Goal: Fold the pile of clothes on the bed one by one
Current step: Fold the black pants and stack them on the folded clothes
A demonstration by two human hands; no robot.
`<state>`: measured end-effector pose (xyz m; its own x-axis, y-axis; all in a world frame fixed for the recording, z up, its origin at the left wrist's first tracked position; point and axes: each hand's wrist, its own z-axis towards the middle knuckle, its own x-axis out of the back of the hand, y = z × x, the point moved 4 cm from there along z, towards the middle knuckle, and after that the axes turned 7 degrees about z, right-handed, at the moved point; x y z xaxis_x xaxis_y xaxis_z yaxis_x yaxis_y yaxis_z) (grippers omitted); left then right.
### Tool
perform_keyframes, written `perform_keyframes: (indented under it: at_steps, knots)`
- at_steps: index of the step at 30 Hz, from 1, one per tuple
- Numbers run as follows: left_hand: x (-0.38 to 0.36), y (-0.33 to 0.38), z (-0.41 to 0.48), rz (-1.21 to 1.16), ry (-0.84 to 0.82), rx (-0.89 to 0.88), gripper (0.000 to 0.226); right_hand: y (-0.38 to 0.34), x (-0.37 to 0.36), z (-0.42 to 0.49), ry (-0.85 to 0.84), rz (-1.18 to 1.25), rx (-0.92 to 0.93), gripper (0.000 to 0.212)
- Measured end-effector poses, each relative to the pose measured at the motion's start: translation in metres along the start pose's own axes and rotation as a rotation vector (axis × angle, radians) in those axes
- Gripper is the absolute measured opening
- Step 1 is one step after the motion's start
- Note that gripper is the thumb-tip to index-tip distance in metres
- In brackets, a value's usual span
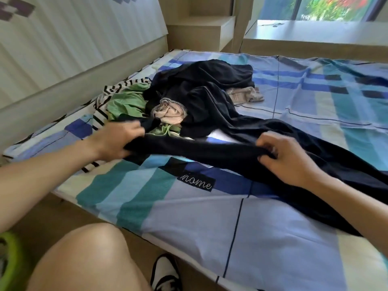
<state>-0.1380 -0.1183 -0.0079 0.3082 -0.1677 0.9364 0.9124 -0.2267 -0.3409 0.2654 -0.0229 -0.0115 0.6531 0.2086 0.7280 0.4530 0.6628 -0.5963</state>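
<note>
At 6 o'clock, nearest: bare knee (84, 259) and black-and-white shoe (165, 274) beside bed (273, 238). Mid-frame: grips navy garment (210, 152) with left hand (117, 139) at 9 o'clock and right hand (281, 158) at 3 o'clock, fingers of both curled round its near edge, cloth stretched between, rest lying across bed. Beyond, toward 12 o'clock: pile of clothes (199, 85), with green, striped, pink and black pieces. Farthest, at 1 o'clock: window (336, 7).
</note>
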Motion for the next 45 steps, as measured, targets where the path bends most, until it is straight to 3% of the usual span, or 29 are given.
perform_keyframes:
  at_steps: [2, 4, 7, 9, 11, 13, 15, 17, 19, 21, 24, 27, 29, 33, 35, 36, 37, 39, 41, 42, 45]
  knots:
    - [-0.027, 0.002, -0.019, -0.243, -0.208, 0.066, 0.031, 0.000, -0.018, -0.011, -0.177, 0.006, 0.054, 0.028]
    - [-0.037, -0.003, -0.025, -0.489, -0.109, 0.218, 0.034, -0.001, -0.032, -0.020, -0.315, 0.006, 0.064, 0.027]
    - [-0.041, -0.020, -0.019, -0.329, 0.180, 0.439, 0.037, -0.005, -0.048, -0.027, -0.487, -0.018, 0.061, 0.027]
    - [-0.047, -0.031, -0.010, -0.231, 0.143, 0.591, 0.058, -0.005, -0.055, -0.028, -0.561, -0.040, 0.046, 0.030]
    - [-0.054, -0.036, 0.000, -0.325, 0.012, 0.648, 0.084, -0.004, -0.058, -0.027, -0.580, -0.052, 0.035, 0.031]
    - [-0.060, -0.036, 0.010, -0.380, -0.090, 0.606, 0.078, -0.005, -0.057, -0.022, -0.558, -0.052, 0.029, 0.032]
    - [-0.055, -0.037, 0.018, -0.372, -0.067, 0.579, 0.048, -0.007, -0.055, -0.015, -0.507, -0.049, 0.033, 0.034]
    - [-0.040, -0.043, 0.024, -0.430, 0.088, 0.631, 0.028, -0.009, -0.054, -0.007, -0.461, -0.049, 0.036, 0.035]
    - [-0.026, -0.061, 0.026, -0.537, 0.284, 0.748, 0.024, -0.012, -0.055, 0.005, -0.411, -0.035, 0.038, 0.034]
    - [-0.014, -0.087, 0.021, -0.751, 0.463, 0.910, 0.019, -0.017, -0.054, 0.017, -0.340, 0.010, 0.026, 0.031]
    - [-0.001, -0.124, 0.005, -1.230, 0.651, 1.078, 0.034, -0.023, -0.043, 0.028, -0.093, 0.261, -0.060, 0.024]
    - [0.002, -0.144, -0.019, -1.624, 0.729, 1.183, 0.045, -0.028, -0.036, 0.025, 0.072, 0.469, -0.075, 0.019]
    - [-0.006, -0.144, -0.034, -1.754, 0.707, 1.251, 0.044, -0.032, -0.041, 0.020, -0.019, 0.494, -0.051, 0.017]
    - [-0.039, -0.137, -0.068, -1.779, 0.642, 1.435, 0.026, -0.046, -0.075, -0.002, -0.584, 0.362, -0.005, 0.013]
    - [-0.054, -0.134, -0.078, -1.791, 0.674, 1.526, 0.011, -0.046, -0.087, -0.009, -0.710, 0.277, -0.026, 0.013]
    - [-0.059, -0.131, -0.082, -1.773, 0.690, 1.578, 0.005, -0.046, -0.090, -0.008, -0.684, 0.265, -0.014, 0.016]
    - [-0.063, -0.131, -0.084, -1.752, 0.661, 1.603, 0.015, -0.047, -0.091, -0.005, -0.619, 0.263, -0.001, 0.017]
    - [-0.083, -0.140, -0.085, -1.678, 0.472, 1.589, 0.047, -0.046, -0.094, 0.004, -0.436, 0.244, -0.005, 0.016]
    - [-0.121, -0.160, -0.087, -1.523, 0.215, 1.557, 0.104, -0.040, -0.098, 0.015, -0.266, 0.207, -0.032, 0.018]
    - [-0.133, -0.167, -0.090, -1.448, 0.125, 1.547, 0.111, -0.038, -0.101, 0.019, -0.223, 0.191, -0.040, 0.020]
    - [-0.093, -0.137, -0.084, -1.301, -0.016, 1.494, 0.076, -0.038, -0.115, 0.031, -0.207, 0.141, -0.058, 0.021]
